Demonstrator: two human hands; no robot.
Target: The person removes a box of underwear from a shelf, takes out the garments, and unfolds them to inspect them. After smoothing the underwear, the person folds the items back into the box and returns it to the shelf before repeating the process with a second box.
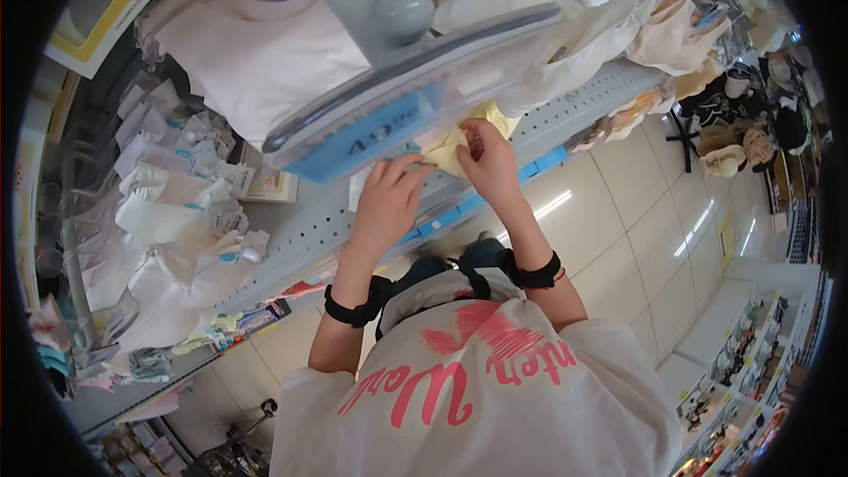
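A pale yellow cloth item (448, 155) lies between my two hands, just below a hanging price tag (371, 132) in a clear holder. The fingers of my right hand (488, 159) are bent and pinched on its right side. At its left edge, my left hand (389, 199) touches the cloth with its fingertips, the fingers bent and somewhat apart. More yellow fabric shows behind my right hand. Part of the item is hidden by the tag holder and my fingers. Black bands are on both wrists.
A grey perforated shelf (309, 234) runs diagonally below the hands. White garments (168, 221) hang at the left, and pale bras (601, 26) at the upper right. A metal hook arm with a round end (402, 14) juts over the shelf. Shelving (733, 362) stands at the lower right.
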